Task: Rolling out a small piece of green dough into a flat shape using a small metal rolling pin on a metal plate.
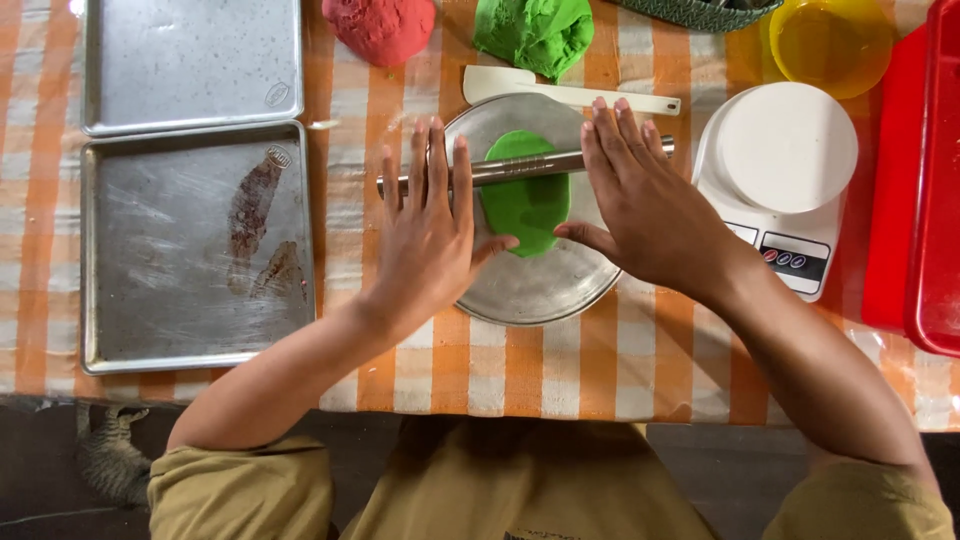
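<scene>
On the desk (600,370), centre: a round metal plate (545,290) lay on the orange-and-white checked cloth.
Green dough (525,205): a flattened oval piece rested on the plate, under the pin.
Pin (520,167): a metal rolling pin lay across the dough, from left to right, slightly tilted.
Left hand (430,235): was flat and open, fingers spread; the fingers pressed down on the pin's left end, with the thumb touching the dough's edge. It gripped nothing.
Right hand (650,205): was flat and open, fingers together; the fingers pressed down on the pin's right end, with the thumb pointing toward the dough. It gripped nothing.
Spatula (560,92): white, lay just beyond the plate.
Dough balls: a red lump (380,28) and a green lump (535,35) sat at the far edge.
Trays: two metal baking trays (190,250) lay at the left, one behind the other.
Scale (785,180): white, stood just right of the plate.
Yellow bowl (830,45): stood behind the scale.
Red bin (925,180): stood at the far right.
</scene>
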